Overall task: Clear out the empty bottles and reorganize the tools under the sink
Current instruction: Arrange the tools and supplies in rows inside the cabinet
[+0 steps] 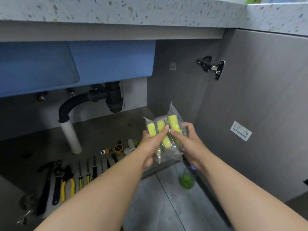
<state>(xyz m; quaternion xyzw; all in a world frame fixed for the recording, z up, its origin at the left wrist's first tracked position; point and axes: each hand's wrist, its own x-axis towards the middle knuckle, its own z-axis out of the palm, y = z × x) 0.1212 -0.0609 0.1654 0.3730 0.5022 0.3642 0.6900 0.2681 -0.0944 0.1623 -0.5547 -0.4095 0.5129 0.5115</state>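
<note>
Both my hands hold a bunch of yellow sponges in clear plastic wrappers [166, 130] in front of the open sink cabinet. My left hand [150, 145] grips the bunch from the left, thumb across the front. My right hand [188, 139] grips it from the right. On the cabinet floor [100, 130] lies a row of tools: a hammer [45, 182], a wrench [57, 182], yellow-handled pliers [67, 185] and several screwdrivers [87, 172]. A yellow tape measure [118, 148] lies behind them.
A black drain trap [113, 97] and white pipe [70, 137] hang under the blue sink basin [75, 64]. The cabinet door [258, 105] stands open at right. A green mesh scrubber [186, 180] lies on the tiled floor below my right wrist.
</note>
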